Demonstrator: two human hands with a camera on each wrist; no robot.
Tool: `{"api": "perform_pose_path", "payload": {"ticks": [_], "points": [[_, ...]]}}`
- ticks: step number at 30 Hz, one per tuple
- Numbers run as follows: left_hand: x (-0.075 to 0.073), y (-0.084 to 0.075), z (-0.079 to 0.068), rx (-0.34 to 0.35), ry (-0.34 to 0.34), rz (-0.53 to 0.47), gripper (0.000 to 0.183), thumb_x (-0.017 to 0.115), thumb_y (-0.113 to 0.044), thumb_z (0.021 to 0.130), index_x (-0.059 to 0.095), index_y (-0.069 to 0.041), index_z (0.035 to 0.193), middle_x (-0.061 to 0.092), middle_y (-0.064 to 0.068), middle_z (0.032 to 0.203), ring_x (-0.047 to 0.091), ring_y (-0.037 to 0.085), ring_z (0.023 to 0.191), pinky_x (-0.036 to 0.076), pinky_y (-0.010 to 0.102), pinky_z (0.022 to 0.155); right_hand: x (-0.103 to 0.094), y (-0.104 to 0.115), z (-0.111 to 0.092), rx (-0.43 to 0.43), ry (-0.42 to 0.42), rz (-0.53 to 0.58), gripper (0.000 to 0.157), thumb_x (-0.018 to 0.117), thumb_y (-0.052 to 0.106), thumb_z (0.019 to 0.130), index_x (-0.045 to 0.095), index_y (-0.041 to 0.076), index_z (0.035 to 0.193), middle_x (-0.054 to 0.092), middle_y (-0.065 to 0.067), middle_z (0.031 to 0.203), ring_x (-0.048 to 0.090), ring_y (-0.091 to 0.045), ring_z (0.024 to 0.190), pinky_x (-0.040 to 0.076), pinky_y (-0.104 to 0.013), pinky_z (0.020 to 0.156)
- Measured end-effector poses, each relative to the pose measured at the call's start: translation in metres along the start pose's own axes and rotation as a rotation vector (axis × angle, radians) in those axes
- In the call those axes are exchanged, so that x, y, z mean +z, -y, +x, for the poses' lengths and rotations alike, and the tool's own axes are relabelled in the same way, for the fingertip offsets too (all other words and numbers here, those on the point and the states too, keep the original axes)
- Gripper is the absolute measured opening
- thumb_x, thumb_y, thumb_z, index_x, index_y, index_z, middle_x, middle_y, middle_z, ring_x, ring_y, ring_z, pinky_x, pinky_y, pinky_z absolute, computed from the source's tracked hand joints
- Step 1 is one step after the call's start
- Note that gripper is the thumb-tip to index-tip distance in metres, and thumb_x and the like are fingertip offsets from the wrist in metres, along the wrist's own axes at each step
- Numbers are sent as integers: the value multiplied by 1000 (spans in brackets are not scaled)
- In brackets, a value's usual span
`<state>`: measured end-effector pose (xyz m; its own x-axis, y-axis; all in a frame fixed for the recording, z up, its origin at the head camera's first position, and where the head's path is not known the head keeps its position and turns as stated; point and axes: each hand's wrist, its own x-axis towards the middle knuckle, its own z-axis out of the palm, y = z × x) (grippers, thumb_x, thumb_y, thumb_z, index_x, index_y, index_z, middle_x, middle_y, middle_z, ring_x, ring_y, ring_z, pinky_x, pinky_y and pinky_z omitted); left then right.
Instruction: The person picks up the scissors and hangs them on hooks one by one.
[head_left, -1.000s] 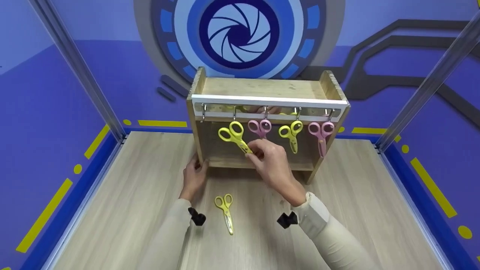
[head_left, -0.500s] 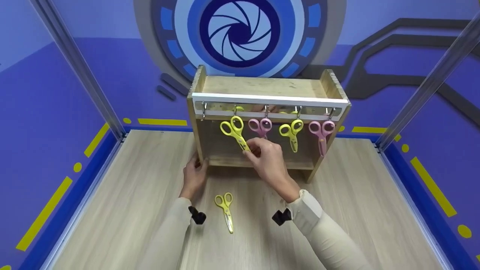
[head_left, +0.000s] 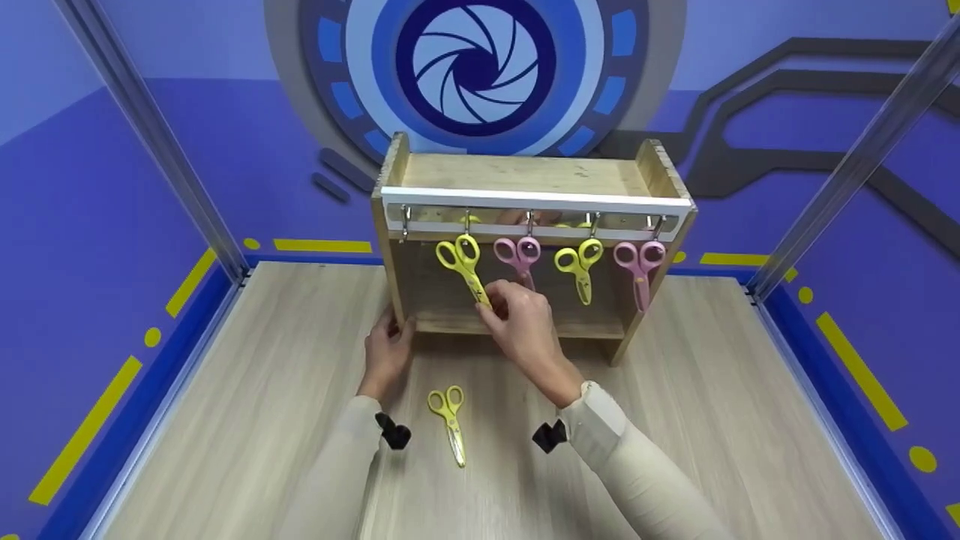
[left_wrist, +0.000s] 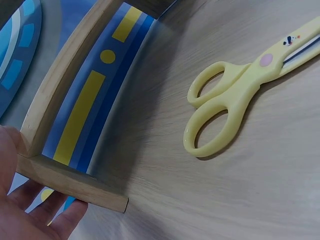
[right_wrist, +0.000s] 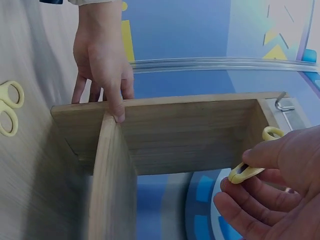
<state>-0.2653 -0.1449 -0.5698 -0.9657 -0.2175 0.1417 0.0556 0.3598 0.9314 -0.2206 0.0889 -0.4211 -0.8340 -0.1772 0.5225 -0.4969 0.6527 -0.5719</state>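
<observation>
My right hand (head_left: 521, 319) pinches a pair of yellow scissors (head_left: 470, 276) by the blade end, handles up. One finger ring overlaps the tip of the second hook (head_left: 468, 220) from the left in the head view. In the right wrist view, the blade end of these scissors (right_wrist: 242, 172) sits between thumb and fingers. My left hand (head_left: 388, 352) grips the lower left side of the wooden shelf (head_left: 517, 174), thumb in front and fingers along the outer side. Another pair of yellow scissors (left_wrist: 250, 85) lies on the table, near the left hand.
Pink scissors (head_left: 517, 253), yellow scissors (head_left: 582, 271) and more pink scissors (head_left: 640, 264) hang from hooks to the right. The leftmost hook (head_left: 406, 223) is bare. A white rail (head_left: 525, 199) carries the hooks. Blue walls (head_left: 825, 247) enclose the wooden-topped table (head_left: 247, 420).
My right hand has shifted slightly left, bringing the pinched scissors more upright with a ring at the second hook. The left hand has stayed on the shelf's side.
</observation>
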Motion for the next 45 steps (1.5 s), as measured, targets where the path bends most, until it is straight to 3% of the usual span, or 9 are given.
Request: {"api": "perform_pose_path", "payload": {"ticks": [5, 12, 20, 45], "points": [[1, 1, 1, 8, 5, 5, 57, 60, -32, 105, 44, -10, 155, 58, 20, 143, 61, 34, 127, 53, 48, 102, 9, -2, 2, 40, 6, 3, 13, 80, 12, 91, 74, 7, 100, 74, -4, 89, 68, -13, 75, 60, -30, 68], [0, 2, 1, 20, 8, -1, 55, 60, -29, 106, 45, -11, 155, 57, 20, 145, 60, 33, 128, 52, 48, 103, 19, -5, 6, 51, 6, -9, 10, 77, 14, 92, 74, 6, 97, 75, -6, 88, 73, -22, 77, 61, -36, 69], [0, 3, 2, 39, -2, -2, 55, 61, -28, 105, 45, -10, 155, 57, 21, 145, 61, 35, 128, 52, 48, 102, 27, -8, 12, 51, 1, -16, 7, 76, 14, 92, 75, 7, 95, 76, -4, 87, 73, -18, 78, 60, -36, 71], [-2, 5, 1, 44, -18, -14, 56, 64, -25, 103, 47, -7, 153, 60, 24, 140, 61, 36, 126, 53, 49, 102, 30, -8, 17, 68, 25, -31, 6, 75, 14, 92, 73, 8, 91, 75, -3, 83, 72, -22, 75, 59, -39, 69]]}}
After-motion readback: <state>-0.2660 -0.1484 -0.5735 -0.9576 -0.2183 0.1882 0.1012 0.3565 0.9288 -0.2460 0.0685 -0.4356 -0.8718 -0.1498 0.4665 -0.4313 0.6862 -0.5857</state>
